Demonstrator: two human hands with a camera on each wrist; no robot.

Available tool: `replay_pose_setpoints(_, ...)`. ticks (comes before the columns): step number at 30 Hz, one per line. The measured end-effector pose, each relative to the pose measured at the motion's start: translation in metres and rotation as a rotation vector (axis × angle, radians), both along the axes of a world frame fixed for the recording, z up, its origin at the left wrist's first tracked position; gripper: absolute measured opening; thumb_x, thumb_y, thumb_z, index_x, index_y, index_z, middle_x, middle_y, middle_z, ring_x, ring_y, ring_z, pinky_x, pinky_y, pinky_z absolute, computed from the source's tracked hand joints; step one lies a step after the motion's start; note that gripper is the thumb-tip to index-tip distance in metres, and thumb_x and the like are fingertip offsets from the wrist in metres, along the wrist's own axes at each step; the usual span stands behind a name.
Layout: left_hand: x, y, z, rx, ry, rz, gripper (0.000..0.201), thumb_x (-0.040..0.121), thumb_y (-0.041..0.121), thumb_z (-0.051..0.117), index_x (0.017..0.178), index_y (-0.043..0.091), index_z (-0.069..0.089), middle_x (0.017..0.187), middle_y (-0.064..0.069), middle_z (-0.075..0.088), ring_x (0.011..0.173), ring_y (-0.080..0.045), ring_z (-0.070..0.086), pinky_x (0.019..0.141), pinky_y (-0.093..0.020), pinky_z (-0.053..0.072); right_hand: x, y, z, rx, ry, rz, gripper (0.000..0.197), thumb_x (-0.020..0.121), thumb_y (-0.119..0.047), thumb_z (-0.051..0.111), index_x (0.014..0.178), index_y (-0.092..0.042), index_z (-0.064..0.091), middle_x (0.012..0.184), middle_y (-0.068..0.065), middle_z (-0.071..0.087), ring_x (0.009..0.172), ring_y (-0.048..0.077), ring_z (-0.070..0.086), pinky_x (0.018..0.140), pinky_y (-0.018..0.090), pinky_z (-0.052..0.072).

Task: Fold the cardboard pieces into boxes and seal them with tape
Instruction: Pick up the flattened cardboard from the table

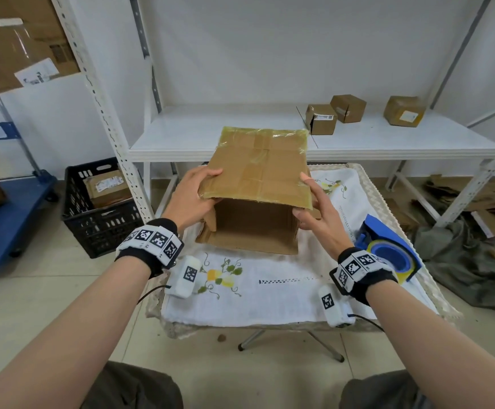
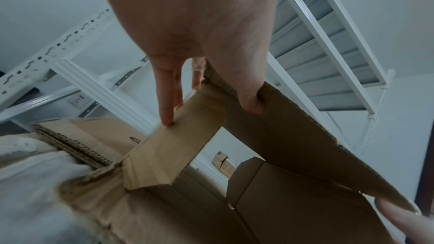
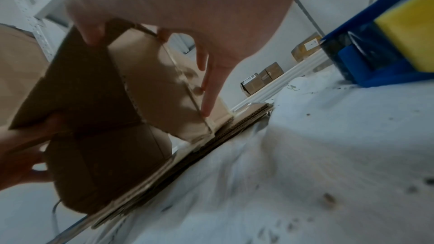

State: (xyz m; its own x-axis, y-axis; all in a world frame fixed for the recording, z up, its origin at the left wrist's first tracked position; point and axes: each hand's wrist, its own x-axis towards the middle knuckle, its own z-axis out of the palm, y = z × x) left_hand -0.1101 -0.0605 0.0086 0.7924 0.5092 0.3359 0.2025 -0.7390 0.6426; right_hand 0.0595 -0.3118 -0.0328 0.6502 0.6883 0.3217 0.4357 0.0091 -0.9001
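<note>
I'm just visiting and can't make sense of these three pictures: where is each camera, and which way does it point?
Head: worn on the head, looking forward and down at the cardboard box on the table; both forearms, left hand and right hand show.
Left wrist: looks along the left hand's fingers into the box.
Right wrist: looks along the right hand's fingers at the box, with the tape dispenser beside.
All three share the box.

The cardboard box [image 1: 255,196] sits on the cloth-covered table [image 1: 269,293] before me, between my left hand [image 1: 191,199] and my right hand [image 1: 323,216], with the tape dispenser [image 1: 387,249] to its right, the shelf [image 1: 210,134] behind it holding three small boxes [image 1: 348,109], and the crate [image 1: 101,211] on the floor to the left.
</note>
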Motion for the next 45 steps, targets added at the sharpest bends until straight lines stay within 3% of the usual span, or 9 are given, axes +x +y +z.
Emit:
replay_pose_setpoints(3, -0.003, 0.002, -0.002, -0.036, -0.035, 0.01, 0.042, 0.086, 0.028, 0.078, 0.125, 0.019, 0.066, 0.131, 0.002, 0.051, 0.127, -0.013, 0.045, 0.107, -0.023, 0.028, 0.003, 0.003, -0.002, -0.043, -0.045, 0.02, 0.072, 0.088, -0.04, 0.073, 0.148, -0.053, 0.035, 0.151, -0.034, 0.038, 0.133, -0.001, 0.044, 0.113, 0.038, 0.043)
replay_pose_setpoints(8, -0.005, 0.007, -0.007, -0.051, -0.047, 0.028, 0.047, 0.079, 0.037, 0.082, 0.121, 0.019, 0.069, 0.133, -0.001, 0.056, 0.13, -0.015, 0.045, 0.113, -0.03, 0.033, 0.006, 0.015, -0.01, -0.037, -0.115, -0.023, 0.081, 0.081, -0.032, 0.084, 0.15, -0.033, 0.041, 0.15, -0.02, 0.044, 0.128, -0.021, 0.036, 0.101, 0.002, 0.03)
replay_pose_setpoints(15, 0.0, 0.001, 0.0, -0.075, 0.018, -0.033, 0.052, 0.076, 0.041, 0.085, 0.125, 0.029, 0.07, 0.139, 0.001, 0.056, 0.131, -0.012, 0.047, 0.117, -0.033, 0.03, 0.01, 0.029, -0.012, 0.012, -0.087, -0.313, 0.079, 0.061, -0.05, 0.089, 0.127, -0.04, 0.045, 0.128, -0.014, 0.049, 0.117, 0.009, 0.048, 0.091, 0.037, 0.047)
replay_pose_setpoints(25, -0.006, 0.012, -0.007, -0.199, -0.095, -0.048, 0.056, 0.07, 0.029, 0.089, 0.124, 0.029, 0.07, 0.145, 0.0, 0.054, 0.129, -0.004, 0.047, 0.1, -0.004, 0.032, 0.028, 0.038, -0.02, 0.044, -0.27, -0.221, 0.063, 0.079, -0.024, 0.076, 0.135, -0.017, 0.049, 0.134, -0.009, 0.05, 0.113, 0.011, 0.038, 0.095, 0.017, 0.038)
replay_pose_setpoints(28, -0.019, 0.02, -0.015, -0.213, 0.025, -0.125, 0.08, 0.062, 0.051, 0.09, 0.135, 0.049, 0.058, 0.157, 0.003, 0.041, 0.139, -0.008, 0.038, 0.113, -0.027, 0.03, 0.024, 0.039, -0.023, 0.035, -0.279, -0.19, 0.073, 0.071, -0.042, 0.066, 0.138, -0.02, 0.046, 0.135, -0.012, 0.046, 0.111, 0.007, 0.037, 0.091, 0.011, 0.035)
replay_pose_setpoints(31, -0.028, 0.027, -0.023, -0.204, 0.08, -0.199, 0.091, 0.062, 0.046, 0.092, 0.142, 0.054, 0.048, 0.156, 0.009, 0.042, 0.145, -0.006, 0.035, 0.117, -0.033, 0.028, 0.023, 0.039, -0.025, 0.032, -0.286, -0.166, 0.079, 0.067, -0.043, 0.069, 0.14, -0.022, 0.046, 0.14, -0.005, 0.048, 0.123, -0.006, 0.041, 0.102, 0.027, 0.041)
replay_pose_setpoints(34, -0.024, 0.027, -0.029, -0.105, -0.009, -0.233, 0.081, 0.073, 0.017, 0.087, 0.143, 0.039, 0.051, 0.139, 0.019, 0.051, 0.124, 0.018, 0.044, 0.101, -0.007, 0.037, 0.025, 0.039, -0.025, 0.05, -0.284, -0.131, 0.079, 0.07, -0.042, 0.07, 0.143, -0.022, 0.045, 0.142, -0.007, 0.051, 0.131, 0.014, 0.051, 0.107, 0.045, 0.045)
replay_pose_setpoints(39, -0.007, 0.026, -0.036, -0.064, -0.111, -0.129, 0.054, 0.081, 0.006, 0.078, 0.129, 0.028, 0.064, 0.129, 0.004, 0.06, 0.115, -0.009, 0.059, 0.097, -0.025, 0.048, 0.02, 0.035, -0.021, 0.119, -0.22, -0.122, 0.079, 0.071, -0.042, 0.064, 0.143, -0.015, 0.047, 0.14, -0.006, 0.053, 0.128, 0.011, 0.055, 0.105, 0.03, 0.047)
replay_pose_setpoints(45, 0.009, 0.023, -0.05, -0.05, -0.218, -0.042, 0.033, 0.083, 0.014, 0.076, 0.112, 0.028, 0.071, 0.108, 0.006, 0.064, 0.088, -0.009, 0.057, 0.076, -0.021, 0.041, 0.018, 0.033, -0.021, 0.166, -0.163, -0.136, 0.08, 0.071, -0.043, 0.065, 0.142, -0.011, 0.047, 0.139, -0.007, 0.051, 0.124, -0.001, 0.053, 0.101, 0.016, 0.043)
